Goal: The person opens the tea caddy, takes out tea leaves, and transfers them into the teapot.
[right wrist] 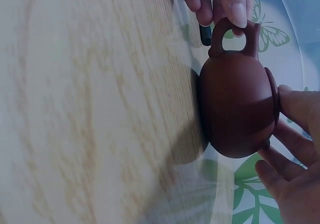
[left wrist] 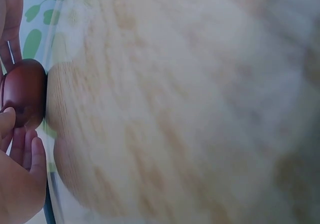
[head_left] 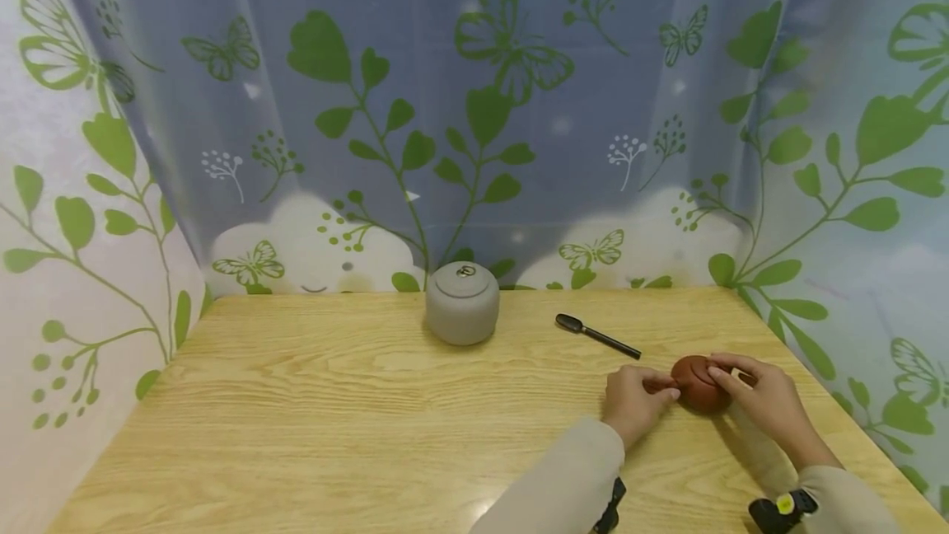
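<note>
A reddish-brown clay teapot [head_left: 697, 399] is at the right side of the table, its base appearing to rest on the wood. My left hand [head_left: 636, 404] pinches the teapot's small loop handle [right wrist: 216, 36] between thumb and fingers. From the opposite side, my right hand [head_left: 769, 404] holds the pot, thumb against the lid [right wrist: 272, 91] and fingers along the far side of the body. The left wrist view shows the pot [left wrist: 26, 89] at its left edge, between both hands. Part of the lid is hidden by my right fingers.
Behind the teapot lies a dark scoop [head_left: 604, 340] with a long handle. A grey lidded jar [head_left: 462, 307] stands near the table's back edge. The wooden table [head_left: 311, 419] meets a printed leaf-and-butterfly curtain [head_left: 415, 105] at the back and sides.
</note>
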`<state>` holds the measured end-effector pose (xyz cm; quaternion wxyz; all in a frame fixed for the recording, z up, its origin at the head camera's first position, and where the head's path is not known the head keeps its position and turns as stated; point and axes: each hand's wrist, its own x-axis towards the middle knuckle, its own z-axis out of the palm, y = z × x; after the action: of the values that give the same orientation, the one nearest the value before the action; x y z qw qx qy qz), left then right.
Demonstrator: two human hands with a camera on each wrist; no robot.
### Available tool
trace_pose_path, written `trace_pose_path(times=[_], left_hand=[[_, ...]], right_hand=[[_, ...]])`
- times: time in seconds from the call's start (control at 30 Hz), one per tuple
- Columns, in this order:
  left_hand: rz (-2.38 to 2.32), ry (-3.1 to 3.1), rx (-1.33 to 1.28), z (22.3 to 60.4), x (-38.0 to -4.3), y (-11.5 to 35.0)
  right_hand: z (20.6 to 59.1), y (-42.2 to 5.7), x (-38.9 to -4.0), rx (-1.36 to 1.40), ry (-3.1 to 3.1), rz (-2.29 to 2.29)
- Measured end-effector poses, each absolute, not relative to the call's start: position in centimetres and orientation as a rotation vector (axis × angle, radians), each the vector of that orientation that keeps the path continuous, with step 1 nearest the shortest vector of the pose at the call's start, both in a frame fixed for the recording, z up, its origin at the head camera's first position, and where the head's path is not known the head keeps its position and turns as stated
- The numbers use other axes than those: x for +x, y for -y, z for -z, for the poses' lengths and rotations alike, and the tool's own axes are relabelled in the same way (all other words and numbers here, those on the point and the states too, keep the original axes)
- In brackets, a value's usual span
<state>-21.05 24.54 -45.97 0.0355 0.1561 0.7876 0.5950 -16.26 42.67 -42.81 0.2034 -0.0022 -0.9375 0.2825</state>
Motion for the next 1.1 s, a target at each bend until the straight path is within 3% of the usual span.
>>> trace_pose_path(times=[0.4, 1.1], left_hand=[[-1.828, -2.426, 0.46, 45.6, -20.8, -24.6], [-1.83, -2.442, 0.481, 45.8, -20.7, -24.6]], right_hand=[[42.3, -42.8, -16.0, -0.052, 2.646, -0.768], [42.4, -47.0, -14.8, -0.491, 2.659, -0.866]])
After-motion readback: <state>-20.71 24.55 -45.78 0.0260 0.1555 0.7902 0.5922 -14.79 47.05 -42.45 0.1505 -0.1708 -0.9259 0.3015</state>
